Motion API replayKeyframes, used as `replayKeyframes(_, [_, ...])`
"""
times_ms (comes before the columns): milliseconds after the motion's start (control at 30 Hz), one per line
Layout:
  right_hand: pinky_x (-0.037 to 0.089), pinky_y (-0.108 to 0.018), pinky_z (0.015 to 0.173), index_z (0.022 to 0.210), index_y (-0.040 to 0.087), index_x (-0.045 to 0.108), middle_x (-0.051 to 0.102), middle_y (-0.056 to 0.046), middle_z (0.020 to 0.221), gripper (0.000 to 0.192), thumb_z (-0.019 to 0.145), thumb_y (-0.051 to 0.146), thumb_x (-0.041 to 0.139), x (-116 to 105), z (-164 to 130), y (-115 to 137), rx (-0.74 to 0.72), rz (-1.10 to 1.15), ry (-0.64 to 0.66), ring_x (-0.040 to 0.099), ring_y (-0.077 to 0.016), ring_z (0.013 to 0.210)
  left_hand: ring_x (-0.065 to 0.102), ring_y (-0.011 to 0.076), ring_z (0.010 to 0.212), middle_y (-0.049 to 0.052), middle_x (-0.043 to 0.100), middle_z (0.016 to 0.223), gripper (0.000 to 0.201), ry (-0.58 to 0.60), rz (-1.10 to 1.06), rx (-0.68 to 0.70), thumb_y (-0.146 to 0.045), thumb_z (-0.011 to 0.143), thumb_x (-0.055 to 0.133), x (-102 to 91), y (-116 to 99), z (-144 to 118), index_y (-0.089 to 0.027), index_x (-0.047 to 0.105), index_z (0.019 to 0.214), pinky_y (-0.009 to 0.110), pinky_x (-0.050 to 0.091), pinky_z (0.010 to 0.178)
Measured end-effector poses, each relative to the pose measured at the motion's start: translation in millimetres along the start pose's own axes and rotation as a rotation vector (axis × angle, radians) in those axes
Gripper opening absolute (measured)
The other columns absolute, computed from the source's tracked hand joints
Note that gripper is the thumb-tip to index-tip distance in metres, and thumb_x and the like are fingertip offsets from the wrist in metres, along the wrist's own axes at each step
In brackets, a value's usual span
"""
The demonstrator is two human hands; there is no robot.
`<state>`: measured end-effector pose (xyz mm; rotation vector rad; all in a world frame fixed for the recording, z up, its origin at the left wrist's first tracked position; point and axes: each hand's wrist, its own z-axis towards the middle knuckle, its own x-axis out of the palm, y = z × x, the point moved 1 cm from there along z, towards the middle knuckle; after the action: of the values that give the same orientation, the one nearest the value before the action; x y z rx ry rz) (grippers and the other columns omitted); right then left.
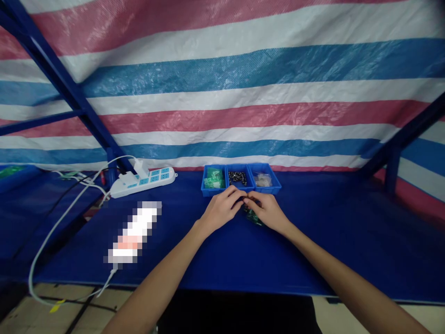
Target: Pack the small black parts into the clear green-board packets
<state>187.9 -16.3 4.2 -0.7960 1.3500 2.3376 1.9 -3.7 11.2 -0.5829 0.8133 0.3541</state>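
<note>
Over the blue tabletop point(215, 269), my right hand point(269, 211) pinches a green circuit board point(255, 219); my left hand point(222, 209) bunches narrowly beside it — its exact grip hidden. The board looks light, stiff, fragile — best held by its edges. Beyond sit three blue bins point(238, 168).

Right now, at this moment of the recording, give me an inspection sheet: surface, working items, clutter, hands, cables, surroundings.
Surface: dark blue tabletop.
Working items: dark green piece, partly hidden by the right hand; beyond, three blue bins with, left to right, green pieces, small black parts, clear bags.
Clutter: white power strip and pixelated object, both at left.
Hands: left hand and right hand meet at the fingertips; exact grip hidden.
Cables: white cable loops left from the power strip, past the table's front edge.
Surroundings: red, white and blue striped sheet; blue frame posts both sides.
</note>
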Motion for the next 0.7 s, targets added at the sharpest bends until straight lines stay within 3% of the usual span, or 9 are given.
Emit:
replayKeyframes(300, [0.042,-0.029,0.069,0.086,0.019,0.062,0.066,-0.004,0.078,0.031,0.104,0.03,0.04,-0.4,-2.2,-0.4,-0.128,-0.144,-0.035,0.061,-0.0184,0.073,0.066,0.0168,0.092,0.006,0.064,0.107,0.019,-0.038,0.0,-0.003,-0.027,0.102,0.047,0.9,0.8,1.0,-0.02,0.06,0.114,0.031,0.057,0.08])
replayKeyframes(700, [0.045,-0.03,0.069,0.088,0.02,0.064,0.069,-0.005,0.081,0.023,0.101,0.03,0.047,0.7,-5.0,-5.6,-0.148,-0.217,-0.014,0.064,-0.0194,0.074,0.067,0.0181,0.092,0.006,0.066,0.103,0.027,0.025,0.0,-0.042,-0.027,0.106,0.037,4.7,3.7,0.9,-0.018,0.061,0.113,0.032,0.056,0.082])
